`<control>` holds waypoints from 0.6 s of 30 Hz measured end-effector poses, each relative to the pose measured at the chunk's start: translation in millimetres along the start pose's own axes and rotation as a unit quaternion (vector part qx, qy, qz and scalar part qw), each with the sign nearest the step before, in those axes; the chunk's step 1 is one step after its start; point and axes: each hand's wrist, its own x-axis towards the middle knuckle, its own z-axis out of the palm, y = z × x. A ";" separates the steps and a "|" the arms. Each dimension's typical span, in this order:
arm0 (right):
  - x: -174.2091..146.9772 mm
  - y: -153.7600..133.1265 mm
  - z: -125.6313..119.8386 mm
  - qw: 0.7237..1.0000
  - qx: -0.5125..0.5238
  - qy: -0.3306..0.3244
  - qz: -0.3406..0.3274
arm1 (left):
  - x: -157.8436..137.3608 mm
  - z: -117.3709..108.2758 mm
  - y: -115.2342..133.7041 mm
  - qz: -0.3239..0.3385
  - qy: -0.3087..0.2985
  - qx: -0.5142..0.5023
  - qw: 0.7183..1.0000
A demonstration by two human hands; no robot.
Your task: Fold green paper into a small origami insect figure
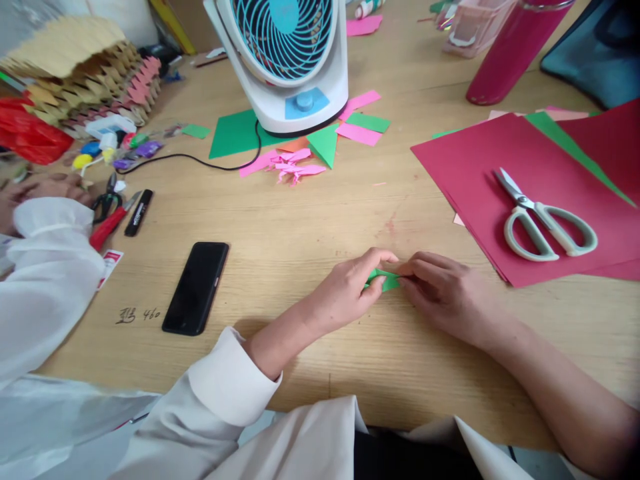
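Between my two hands, just above or on the wooden table, is a small piece of folded green paper. My left hand pinches its left part between thumb and fingers. At its right tip, the thumb and fingers of my right hand are closed on the paper. Parts of the paper are hidden by my fingers. A pair of scissors with pale grey handles lies to the right on red paper sheets. Left of my left forearm lies a black phone.
A white and blue fan stands at the back, with green and pink paper pieces and folded pink paper shapes before it. A pink bottle stands back right. At left are a co-worker's sleeve, a red-handled tool and a black marker.
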 end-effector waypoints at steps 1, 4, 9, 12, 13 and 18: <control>-0.1 0.5 -0.3 1.000 -0.015 -0.003 -0.008 | 0.4 -0.1 0.2 0.005 -0.002 0.002 1.000; -1.4 3.4 0.2 0.998 -0.056 -0.010 -0.029 | 1.4 -0.2 1.1 0.014 -0.006 0.007 1.000; -3.4 7.8 0.6 0.995 -0.089 -0.013 -0.042 | 1.2 0.5 1.4 0.016 0.007 0.007 1.000; -2.4 6.8 -4.3 0.998 -0.060 0.004 -0.019 | 1.1 0.2 1.6 -0.012 0.012 0.003 1.000; -1.9 5.9 -6.7 0.999 -0.038 0.016 -0.006 | 1.3 -0.1 1.7 -0.029 0.014 -0.005 0.999; -1.0 3.2 -16.3 0.997 0.072 0.026 0.014 | 2.6 -0.7 1.3 -0.138 0.023 -0.130 0.982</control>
